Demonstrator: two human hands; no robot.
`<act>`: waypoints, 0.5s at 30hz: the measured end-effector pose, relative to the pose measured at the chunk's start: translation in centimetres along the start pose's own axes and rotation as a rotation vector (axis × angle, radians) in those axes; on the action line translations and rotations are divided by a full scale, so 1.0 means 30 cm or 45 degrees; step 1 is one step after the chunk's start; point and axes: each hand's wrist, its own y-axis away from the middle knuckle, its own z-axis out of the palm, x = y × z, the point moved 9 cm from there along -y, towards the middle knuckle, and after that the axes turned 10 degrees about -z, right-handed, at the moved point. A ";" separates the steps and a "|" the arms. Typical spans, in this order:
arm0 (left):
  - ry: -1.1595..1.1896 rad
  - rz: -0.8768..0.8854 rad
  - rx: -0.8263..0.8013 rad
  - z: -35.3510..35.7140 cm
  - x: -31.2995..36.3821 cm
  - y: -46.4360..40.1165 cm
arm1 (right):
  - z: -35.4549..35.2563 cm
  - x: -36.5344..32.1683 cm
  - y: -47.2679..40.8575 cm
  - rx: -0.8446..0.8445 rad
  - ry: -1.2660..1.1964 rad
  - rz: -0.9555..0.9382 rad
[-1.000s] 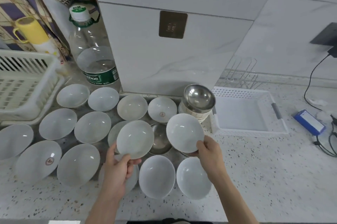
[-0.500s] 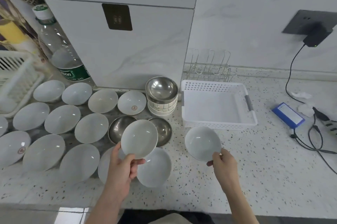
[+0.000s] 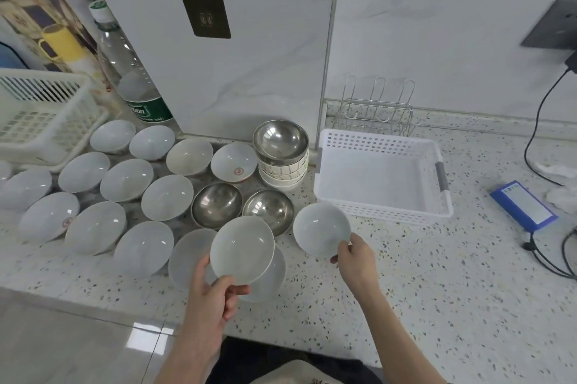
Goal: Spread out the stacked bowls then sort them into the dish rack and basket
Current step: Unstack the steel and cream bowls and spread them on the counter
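Both hands hold their bowls about where they were half a second ago. Right hand (image 3: pixel 356 258) pinches a white bowl (image 3: pixel 321 229) by its rim, just in front of the basket (image 3: pixel 384 213). Left hand (image 3: pixel 212 293) grips another bowl (image 3: pixel 242 249) above the bowls spread on the table (image 3: pixel 421 290).

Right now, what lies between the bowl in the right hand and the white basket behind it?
In the head view, only bare speckled counter lies between the white bowl pinched by the right hand and the white basket.
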 end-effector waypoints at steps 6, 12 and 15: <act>-0.034 0.013 0.041 -0.002 -0.012 0.011 | 0.013 0.001 -0.008 -0.003 -0.028 0.003; -0.093 0.012 0.034 0.002 -0.026 0.007 | 0.016 0.013 -0.011 0.010 -0.068 0.017; -0.156 0.015 0.037 -0.002 -0.035 0.002 | 0.015 0.014 -0.018 0.020 -0.081 0.024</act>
